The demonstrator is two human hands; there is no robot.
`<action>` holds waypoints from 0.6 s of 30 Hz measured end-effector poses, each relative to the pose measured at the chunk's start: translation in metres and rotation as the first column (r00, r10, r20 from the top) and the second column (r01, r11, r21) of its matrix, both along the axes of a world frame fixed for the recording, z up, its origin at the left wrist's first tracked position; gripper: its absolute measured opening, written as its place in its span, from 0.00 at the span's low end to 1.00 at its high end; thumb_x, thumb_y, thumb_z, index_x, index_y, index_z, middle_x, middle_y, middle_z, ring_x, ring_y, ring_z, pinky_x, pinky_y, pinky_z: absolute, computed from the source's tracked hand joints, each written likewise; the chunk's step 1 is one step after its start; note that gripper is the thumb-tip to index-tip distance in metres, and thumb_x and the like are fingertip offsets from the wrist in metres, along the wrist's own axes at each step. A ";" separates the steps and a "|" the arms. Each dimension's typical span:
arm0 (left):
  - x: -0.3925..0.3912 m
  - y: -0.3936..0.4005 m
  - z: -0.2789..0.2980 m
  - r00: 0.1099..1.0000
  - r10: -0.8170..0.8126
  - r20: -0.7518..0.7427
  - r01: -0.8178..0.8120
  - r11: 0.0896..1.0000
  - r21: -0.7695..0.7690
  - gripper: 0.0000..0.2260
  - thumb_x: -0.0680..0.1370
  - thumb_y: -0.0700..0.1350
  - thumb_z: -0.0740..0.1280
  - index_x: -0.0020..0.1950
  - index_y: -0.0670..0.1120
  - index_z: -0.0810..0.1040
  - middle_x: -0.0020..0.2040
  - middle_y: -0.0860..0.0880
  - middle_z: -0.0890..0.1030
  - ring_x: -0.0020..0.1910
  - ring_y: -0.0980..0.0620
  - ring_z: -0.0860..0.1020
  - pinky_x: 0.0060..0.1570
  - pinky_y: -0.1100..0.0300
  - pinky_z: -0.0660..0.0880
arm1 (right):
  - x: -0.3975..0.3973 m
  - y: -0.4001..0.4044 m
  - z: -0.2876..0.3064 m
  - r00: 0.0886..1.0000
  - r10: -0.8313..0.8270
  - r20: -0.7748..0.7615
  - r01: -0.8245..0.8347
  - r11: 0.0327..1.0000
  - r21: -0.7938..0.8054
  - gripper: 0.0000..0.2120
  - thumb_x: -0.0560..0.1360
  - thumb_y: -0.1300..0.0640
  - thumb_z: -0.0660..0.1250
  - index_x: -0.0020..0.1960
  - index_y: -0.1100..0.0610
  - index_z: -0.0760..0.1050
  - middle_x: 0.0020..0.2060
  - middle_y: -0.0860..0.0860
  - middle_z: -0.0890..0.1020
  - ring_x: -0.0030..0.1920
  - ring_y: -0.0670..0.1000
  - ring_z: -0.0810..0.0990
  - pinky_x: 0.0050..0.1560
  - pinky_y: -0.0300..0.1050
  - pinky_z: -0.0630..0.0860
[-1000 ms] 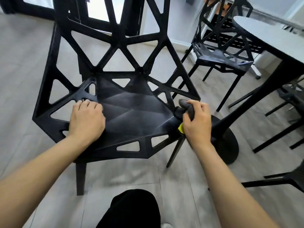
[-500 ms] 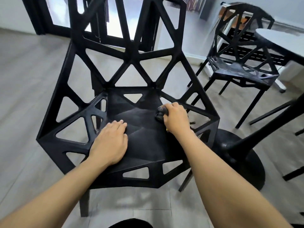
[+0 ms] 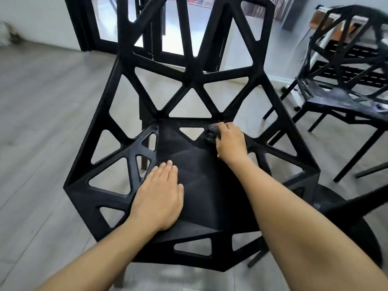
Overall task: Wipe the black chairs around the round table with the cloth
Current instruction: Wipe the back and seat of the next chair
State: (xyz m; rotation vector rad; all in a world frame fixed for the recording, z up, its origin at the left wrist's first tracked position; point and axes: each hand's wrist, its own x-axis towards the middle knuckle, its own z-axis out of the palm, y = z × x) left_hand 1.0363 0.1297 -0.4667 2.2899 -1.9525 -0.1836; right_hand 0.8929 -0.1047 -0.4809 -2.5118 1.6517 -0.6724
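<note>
1. Black moulded plastic makes up the near chair [image 3: 189, 185]: a faceted, matt seat panel ringed by stiff struts with triangular cut-outs, and a tall open lattice back.
2. At the back right corner of that seat the right hand [image 3: 230, 143] is curled around a dark, bunched cloth [image 3: 213, 132], pressing it down where seat meets backrest.
3. Flat on the front left of the seat lies the left hand [image 3: 159, 198], fingers straight and together, holding nothing; it looks to be steadying the chair.
4. To do this stroke well, I would keep that bracing palm down and drag the cloth along the rear seam, then work it into each triangular opening, since dust likely gathers on those inner edges and creases.
5. A loosened, flatter cloth would probably cover the shallow facets better than a tight wad.
6. Beyond the near chair to the right stands a second chair [image 3: 344, 97] of the same lattice shape, its seat showing a dull greyish sheen; it probably awaits wiping.
7. Under the near chair runs pale grey wood-look floor [image 3: 42, 122].
</note>
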 end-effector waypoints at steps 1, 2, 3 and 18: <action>-0.001 0.000 -0.001 1.000 -0.003 0.007 0.003 1.000 0.001 0.40 0.73 0.57 0.29 0.82 0.43 0.51 0.83 0.46 0.51 0.81 0.51 0.50 0.79 0.56 0.44 | 0.006 0.001 -0.001 1.000 0.005 -0.003 -0.005 1.000 -0.008 0.14 0.76 0.59 0.65 0.61 0.54 0.77 0.55 0.57 0.77 0.55 0.63 0.75 0.56 0.57 0.73; -0.001 -0.001 -0.003 1.000 -0.002 0.008 0.002 1.000 -0.006 0.40 0.73 0.57 0.29 0.82 0.43 0.52 0.83 0.46 0.51 0.81 0.50 0.50 0.79 0.56 0.44 | 0.011 0.004 0.000 0.999 0.035 0.002 -0.035 0.999 0.010 0.14 0.76 0.59 0.65 0.62 0.54 0.77 0.55 0.57 0.76 0.55 0.63 0.74 0.57 0.57 0.73; -0.001 -0.001 -0.003 1.000 0.001 0.008 -0.001 1.000 -0.013 0.37 0.76 0.57 0.32 0.82 0.43 0.52 0.83 0.46 0.52 0.81 0.50 0.50 0.79 0.56 0.44 | 0.017 0.011 -0.001 0.994 0.110 0.014 -0.110 0.993 0.039 0.16 0.75 0.59 0.66 0.62 0.53 0.77 0.55 0.56 0.76 0.56 0.62 0.74 0.58 0.57 0.73; -0.009 0.008 0.007 0.950 0.083 -0.301 -0.150 0.967 -0.208 0.09 0.83 0.45 0.53 0.59 0.48 0.70 0.60 0.50 0.75 0.66 0.51 0.70 0.72 0.58 0.63 | 0.075 0.011 -0.008 0.935 0.345 0.087 -0.349 0.936 0.036 0.13 0.77 0.60 0.65 0.61 0.53 0.78 0.59 0.53 0.78 0.60 0.58 0.73 0.61 0.47 0.68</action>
